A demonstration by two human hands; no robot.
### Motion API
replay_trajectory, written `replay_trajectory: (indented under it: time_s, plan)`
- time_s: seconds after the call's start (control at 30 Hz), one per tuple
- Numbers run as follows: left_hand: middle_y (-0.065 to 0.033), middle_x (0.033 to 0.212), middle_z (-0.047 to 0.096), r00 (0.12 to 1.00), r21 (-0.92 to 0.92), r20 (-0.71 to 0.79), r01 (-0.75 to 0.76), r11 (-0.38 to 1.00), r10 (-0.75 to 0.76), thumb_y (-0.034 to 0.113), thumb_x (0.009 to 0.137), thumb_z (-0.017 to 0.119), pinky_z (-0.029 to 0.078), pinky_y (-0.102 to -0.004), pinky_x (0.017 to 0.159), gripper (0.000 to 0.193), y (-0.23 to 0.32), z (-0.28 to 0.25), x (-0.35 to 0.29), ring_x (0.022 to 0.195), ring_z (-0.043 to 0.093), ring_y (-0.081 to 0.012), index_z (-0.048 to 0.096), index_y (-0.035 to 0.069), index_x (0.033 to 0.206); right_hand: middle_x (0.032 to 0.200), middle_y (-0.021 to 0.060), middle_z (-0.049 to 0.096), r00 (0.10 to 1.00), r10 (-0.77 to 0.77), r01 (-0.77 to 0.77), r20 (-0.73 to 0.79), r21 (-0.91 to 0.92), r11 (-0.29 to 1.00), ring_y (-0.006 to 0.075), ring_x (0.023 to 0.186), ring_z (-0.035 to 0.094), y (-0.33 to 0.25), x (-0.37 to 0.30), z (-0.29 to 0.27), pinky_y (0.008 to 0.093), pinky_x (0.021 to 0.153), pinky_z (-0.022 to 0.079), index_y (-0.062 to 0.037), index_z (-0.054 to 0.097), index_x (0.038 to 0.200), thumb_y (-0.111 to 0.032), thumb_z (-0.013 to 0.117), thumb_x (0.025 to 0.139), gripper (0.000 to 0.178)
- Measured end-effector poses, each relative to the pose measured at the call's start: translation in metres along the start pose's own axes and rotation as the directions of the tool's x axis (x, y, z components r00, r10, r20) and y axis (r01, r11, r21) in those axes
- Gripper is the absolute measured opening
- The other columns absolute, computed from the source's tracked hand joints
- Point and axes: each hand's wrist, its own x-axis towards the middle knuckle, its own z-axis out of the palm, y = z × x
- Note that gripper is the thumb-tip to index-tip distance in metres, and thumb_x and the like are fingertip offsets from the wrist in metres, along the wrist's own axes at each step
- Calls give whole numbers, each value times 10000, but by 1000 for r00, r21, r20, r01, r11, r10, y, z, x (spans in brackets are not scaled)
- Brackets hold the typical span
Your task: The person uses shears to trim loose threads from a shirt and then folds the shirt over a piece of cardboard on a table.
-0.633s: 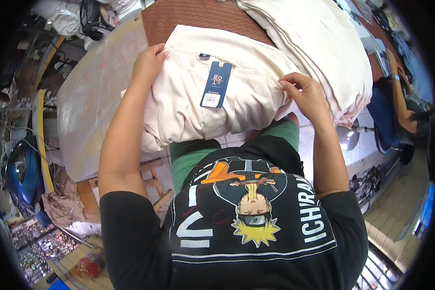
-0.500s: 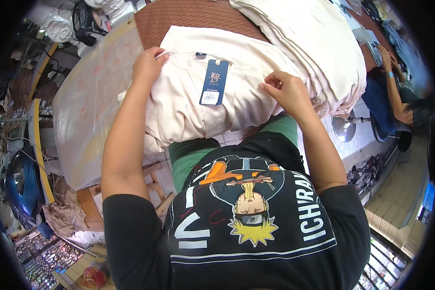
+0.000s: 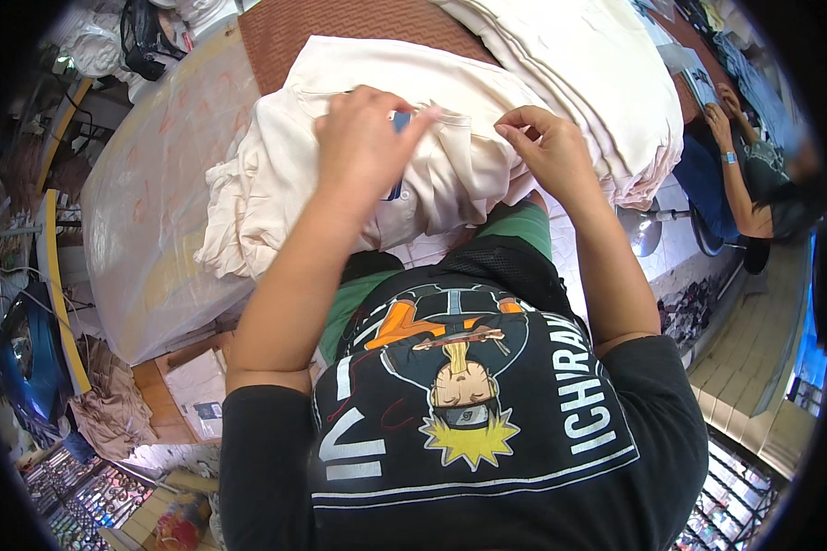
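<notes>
A cream button-front shirt (image 3: 285,165) lies bunched across the table's near edge, in front of my lap. My left hand (image 3: 363,142) is over its middle, slightly blurred, thumb stretched to the right and apart from the fingers. It covers most of a dark blue hang tag (image 3: 400,120), of which only small parts show. My right hand (image 3: 556,151) is at the right side of the shirt, thumb and index fingertips pinched together just above the cloth. Whatever is between them is too small to make out.
A thick stack of cream garments (image 3: 579,83) is at the far right, on a brown textured table cover (image 3: 368,23). Clear plastic (image 3: 156,202) wraps a big bundle on the left. Further right, a co-worker's arm (image 3: 740,174) reaches over another table.
My left hand has let go of the shirt's left side and moved right, over the hang tag. My right hand stays pinched, slightly higher. The shirt's folds have shifted.
</notes>
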Motion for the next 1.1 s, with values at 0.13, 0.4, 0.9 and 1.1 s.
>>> replay_trajectory:
  time_s: [0.13,0.4,0.9,1.1]
  plan:
    - [-84,985,630,996,137,53,-84,987,77,391,795,645,396,-433,872,296,29,32,-3,991,542,-299,690,111,878,796,116,667,1000,6,-6,4,-41,999,229,680,638,15,-2,11,331,631,497,-44,679,904,-240,675,779,232]
    - [-101,922,659,991,-380,130,13,925,39,178,790,639,455,-328,814,171,8,21,9,901,609,-253,634,56,910,798,129,657,991,-2,14,136,-89,996,275,742,641,18,-2,9,371,673,496,-42,649,850,-285,716,727,280]
    - [-3,791,629,874,-634,480,404,660,-74,348,831,670,440,-222,656,324,-20,-19,4,718,548,-65,664,26,862,705,-63,461,956,-113,-9,272,411,912,11,623,389,4,30,-7,166,556,340,-41,534,887,-177,574,905,143]
    - [-8,869,635,727,-659,684,652,374,-62,370,852,636,470,-241,726,357,3,-7,6,807,590,-95,644,43,994,697,-1,562,955,-280,185,93,549,815,68,602,485,-8,31,9,220,558,414,-35,575,882,-196,631,848,174]
